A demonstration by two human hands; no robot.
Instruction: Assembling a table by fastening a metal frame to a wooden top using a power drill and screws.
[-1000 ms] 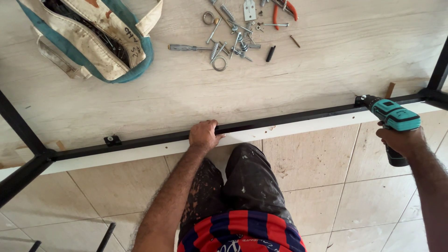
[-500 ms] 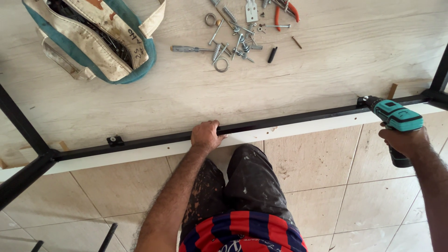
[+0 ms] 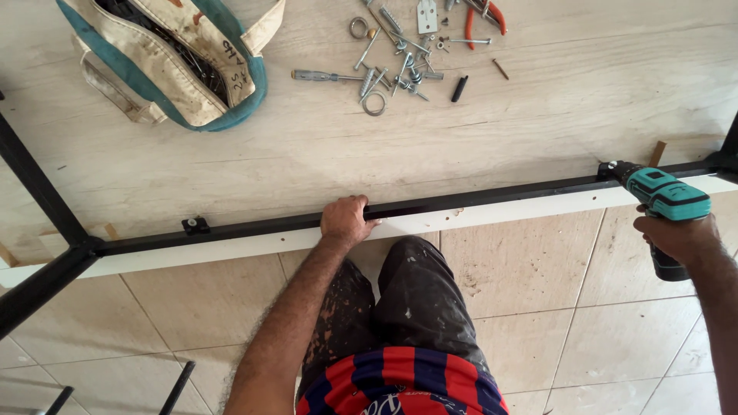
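A light wooden board [image 3: 323, 154] lies flat with a black metal frame bar [image 3: 477, 200] along its white front edge. My left hand [image 3: 346, 220] grips that bar and edge near the middle. My right hand [image 3: 676, 237] holds a teal and black cordless drill [image 3: 659, 201] at the right. The drill's nose presses on a small black bracket [image 3: 609, 170] on the bar. Another black bracket [image 3: 195, 225] sits on the bar to the left.
A cream and teal tool bag [image 3: 181, 58] lies on the board at the back left. Several screws, bolts, hooks and red-handled pliers [image 3: 484, 11] are scattered at the back centre [image 3: 392, 65]. Black frame legs [image 3: 38, 184] cross at the left. Beige floor tiles [image 3: 553, 307] lie below.
The view has shifted slightly; both hands and the drill stay where they were on the bar.
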